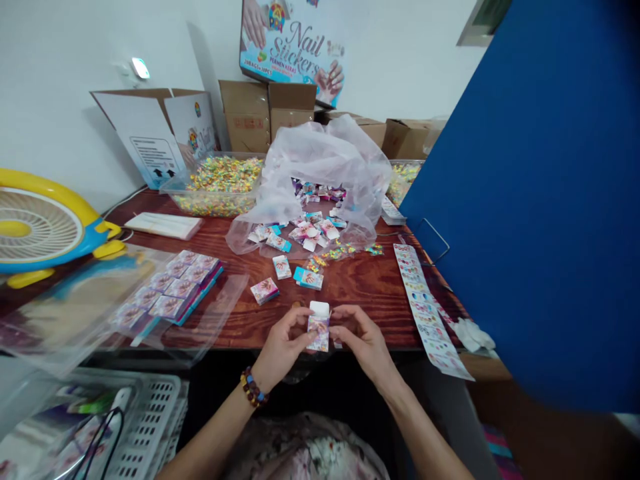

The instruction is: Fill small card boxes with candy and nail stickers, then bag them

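Note:
A small printed candy box with its white top flap raised is held upright over the front edge of the table. My left hand grips its left side between thumb and fingers, a beaded bracelet on that wrist. At the box's right side, my right hand has its thumb and fingertips pinched on the edge. Just beyond lie a closed-looking box, a box with a white flap and one with a blue flap. Small wrapped candies are scattered behind them.
A translucent plastic bag spills small boxes at the back. Left are a tub of candies, stacked boxes in rows on clear film and a yellow-blue fan. A sticker strip and a blue panel stand right.

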`<action>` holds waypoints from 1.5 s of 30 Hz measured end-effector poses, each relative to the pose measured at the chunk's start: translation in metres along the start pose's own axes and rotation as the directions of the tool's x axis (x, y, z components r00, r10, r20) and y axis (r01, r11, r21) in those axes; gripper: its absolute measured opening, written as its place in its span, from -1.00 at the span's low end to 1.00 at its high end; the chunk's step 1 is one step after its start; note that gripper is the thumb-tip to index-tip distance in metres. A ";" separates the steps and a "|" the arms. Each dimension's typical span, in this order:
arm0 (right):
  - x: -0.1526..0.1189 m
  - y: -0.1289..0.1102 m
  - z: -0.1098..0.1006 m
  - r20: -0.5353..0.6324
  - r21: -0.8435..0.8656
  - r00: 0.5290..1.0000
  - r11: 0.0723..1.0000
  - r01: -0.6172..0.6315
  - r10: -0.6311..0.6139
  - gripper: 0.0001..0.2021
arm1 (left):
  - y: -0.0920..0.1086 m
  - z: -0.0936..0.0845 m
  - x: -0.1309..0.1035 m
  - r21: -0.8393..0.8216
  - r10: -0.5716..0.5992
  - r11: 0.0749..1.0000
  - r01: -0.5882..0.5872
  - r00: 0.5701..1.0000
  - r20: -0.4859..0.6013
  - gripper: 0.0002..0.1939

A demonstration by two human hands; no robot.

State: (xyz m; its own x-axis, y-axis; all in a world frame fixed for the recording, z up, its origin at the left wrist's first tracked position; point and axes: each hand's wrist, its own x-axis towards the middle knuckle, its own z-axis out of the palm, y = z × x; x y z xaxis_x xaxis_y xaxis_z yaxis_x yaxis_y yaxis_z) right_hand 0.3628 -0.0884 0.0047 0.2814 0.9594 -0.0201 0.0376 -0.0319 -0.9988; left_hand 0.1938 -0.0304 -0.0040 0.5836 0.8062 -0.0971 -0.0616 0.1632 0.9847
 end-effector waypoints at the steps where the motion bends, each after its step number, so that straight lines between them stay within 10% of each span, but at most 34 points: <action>1: -0.002 0.001 0.001 0.034 0.018 0.999 1.000 -0.010 0.009 -0.71 | 0.001 0.001 -0.001 -0.002 0.010 1.000 -0.010 1.000 0.012 -0.62; 22: -0.014 -0.021 -0.009 0.191 -0.225 0.925 0.902 0.367 -0.329 -0.89 | 0.020 0.014 -0.013 -0.020 0.082 0.997 -0.081 0.992 0.094 -0.74; 45: -0.014 -0.075 -0.017 0.246 -0.041 0.956 0.987 -0.155 0.160 -0.82 | 0.039 0.019 -0.029 0.088 0.127 0.986 -0.139 0.983 0.133 -0.68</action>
State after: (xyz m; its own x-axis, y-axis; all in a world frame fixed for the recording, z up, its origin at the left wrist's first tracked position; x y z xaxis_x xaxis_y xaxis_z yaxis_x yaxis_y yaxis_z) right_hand 0.3724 -0.1045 0.0808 0.0392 0.9810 -0.1902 0.0330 -0.1915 -0.9809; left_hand 0.1903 -0.0580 0.0397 0.6737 0.7374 0.0487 -0.0709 -0.0010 0.9975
